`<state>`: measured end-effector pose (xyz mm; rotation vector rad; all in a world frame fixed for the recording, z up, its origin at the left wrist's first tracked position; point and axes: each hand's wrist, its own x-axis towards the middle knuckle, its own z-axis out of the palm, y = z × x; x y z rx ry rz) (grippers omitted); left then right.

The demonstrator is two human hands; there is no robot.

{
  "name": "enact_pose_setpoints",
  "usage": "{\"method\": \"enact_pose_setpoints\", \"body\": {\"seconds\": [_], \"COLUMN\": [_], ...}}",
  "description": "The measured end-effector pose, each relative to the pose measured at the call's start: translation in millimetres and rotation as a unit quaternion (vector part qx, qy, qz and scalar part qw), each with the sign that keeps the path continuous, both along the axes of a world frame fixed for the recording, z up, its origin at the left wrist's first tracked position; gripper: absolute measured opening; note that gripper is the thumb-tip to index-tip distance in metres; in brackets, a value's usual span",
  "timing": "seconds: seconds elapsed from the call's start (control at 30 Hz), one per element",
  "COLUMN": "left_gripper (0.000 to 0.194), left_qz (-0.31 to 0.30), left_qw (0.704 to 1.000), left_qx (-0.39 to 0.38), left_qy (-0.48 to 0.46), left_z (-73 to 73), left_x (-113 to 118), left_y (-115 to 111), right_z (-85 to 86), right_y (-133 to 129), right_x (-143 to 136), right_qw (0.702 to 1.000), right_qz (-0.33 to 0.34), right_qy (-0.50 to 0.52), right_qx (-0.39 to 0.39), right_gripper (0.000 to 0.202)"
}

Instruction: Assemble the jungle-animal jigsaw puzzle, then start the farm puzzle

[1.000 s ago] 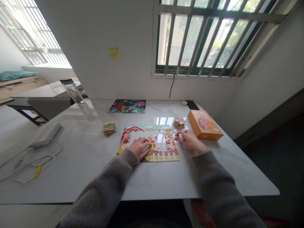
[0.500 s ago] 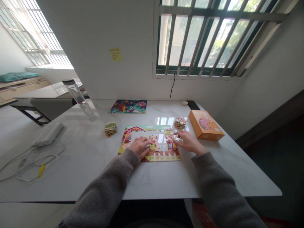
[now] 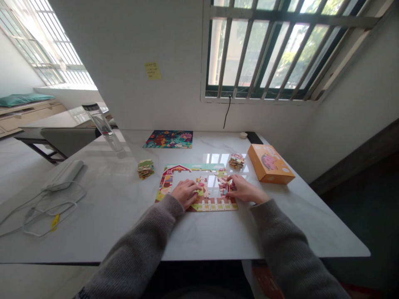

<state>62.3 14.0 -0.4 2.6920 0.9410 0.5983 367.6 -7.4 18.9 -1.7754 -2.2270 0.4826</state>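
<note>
A partly filled farm jigsaw puzzle point(image 3: 215, 206) lies flat on the table, with a red barn at its upper left and a white fence along its lower edge. Bare tabletop shows through the gaps in its middle. My left hand point(image 3: 186, 193) rests on the puzzle's lower middle, palm down, its fingers stretched out flat beside the joined pieces. At the right side of the puzzle, my right hand point(image 3: 245, 189) has its thumb and index finger closed on a puzzle piece point(image 3: 228, 188), partly covered by the fingers.
Stacks of loose puzzle pieces stand behind the puzzle, one at left point(image 3: 145, 168), one at right point(image 3: 237, 160). An orange box point(image 3: 270, 164) is at right. A dark picture sheet point(image 3: 170, 139) lies against the wall. A clear bottle point(image 3: 101, 121) and white cables point(image 3: 50, 216) are at left.
My right hand has shifted slightly left onto the puzzle's right side, and its fingers have drawn together at a piece there. My left hand stays in place.
</note>
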Motion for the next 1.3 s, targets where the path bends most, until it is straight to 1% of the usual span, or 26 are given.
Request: {"method": "enact_pose_setpoints", "body": {"seconds": [0.03, 0.07, 0.17, 0.2, 0.27, 0.33, 0.4, 0.43, 0.47, 0.53, 0.6, 0.67, 0.77, 0.83, 0.9, 0.97, 1.03, 1.1, 1.2, 1.3], "left_gripper": [0.023, 0.023, 0.023, 0.023, 0.022, 0.021, 0.021, 0.024, 0.032, 0.05, 0.056, 0.053, 0.049, 0.047, 0.045, 0.043, 0.043, 0.043, 0.045, 0.046], "left_qz": [0.0, 0.0, 0.0, 0.0, -0.003, -0.013, -0.025, -0.027, -0.027, -0.021, -0.015, -0.012, -0.009, 0.0, 0.011, 0.018, 0.019, 0.02, 0.02, 0.015], "left_qw": [1.0, 1.0, 1.0, 1.0, 0.999, 0.997, 0.992, 0.989, 0.987, 0.986, 0.988, 0.989, 0.989, 0.988, 0.988, 0.988, 0.987, 0.986, 0.985, 0.986], "left_qx": [0.001, 0.003, 0.01, 0.013, 0.02, 0.029, 0.036, 0.038, 0.039, 0.039, 0.042, 0.054, 0.078, 0.085, 0.083, 0.079, 0.076, 0.076, 0.075, 0.065], "left_qy": [0.001, 0.001, -0.004, -0.009, -0.027, -0.064, -0.116, -0.139, -0.156, -0.163, -0.148, -0.134, -0.129, -0.129, -0.13, -0.135, -0.142, -0.147, -0.153, -0.153], "left_z": [-0.1, -0.3, -1.0, -0.9, 0.7, 4.2, 8.7, 10.7, 12.1, 12.8, 10.8, 7.8, 5.5, 6.1, 7.5, 8.6, 8.7, 8.0, 5.6, 2.0], "left_x": [0, 0, 0, 0, 1, 1, 2, 3, 3, 3, 4, 3, 3, 3, 2, 2, 1, 0, -2, -3], "left_y": [0, 1, 1, 1, 0, -3, -6, -7, -9, -10, -9, -7, -5, -5, -5, -5, -5, -4, -1, 2], "right_z": [0.2, 0.8, 5.2, 7.3, 11.8, 15.0, 15.9, 15.3, 14.2, 10.7, 6.6, 3.4, 1.2, 1.2, 1.8, 2.8, 4.2, 5.7, 6.9, 6.0], "right_y": [0, 0, 1, 1, 0, -4, -9, -11, -13, -17, -18, -19, -18, -18, -17, -18, -20, -21, -23, -22], "right_x": [0, 1, 3, 3, 0, -9, -24, -32, -41, -57, -69, -76, -76, -74, -72, -71, -70, -70, -69, -68], "right_qw": [1.0, 1.0, 0.997, 0.995, 0.983, 0.953, 0.909, 0.891, 0.879, 0.866, 0.861, 0.859, 0.863, 0.871, 0.883, 0.898, 0.916, 0.927, 0.931, 0.928], "right_qz": [-0.001, 0.001, 0.026, 0.041, 0.075, 0.095, 0.088, 0.08, 0.074, 0.072, 0.077, 0.082, 0.08, 0.072, 0.075, 0.095, 0.122, 0.144, 0.174, 0.19], "right_qy": [0.013, 0.026, 0.066, 0.088, 0.164, 0.281, 0.397, 0.436, 0.459, 0.481, 0.49, 0.492, 0.483, 0.473, 0.458, 0.429, 0.377, 0.319, 0.263, 0.23], "right_qx": [0.003, 0.006, 0.005, -0.003, -0.033, -0.069, -0.093, -0.102, -0.109, -0.113, -0.111, -0.115, -0.123, -0.107, -0.069, -0.005, 0.07, 0.133, 0.184, 0.222], "right_gripper": [0.049, 0.047, 0.019, 0.014, 0.02, 0.027, 0.033, 0.035, 0.037, 0.039, 0.041, 0.042, 0.04, 0.036, 0.031, 0.028, 0.032, 0.039, 0.046, 0.044]}}
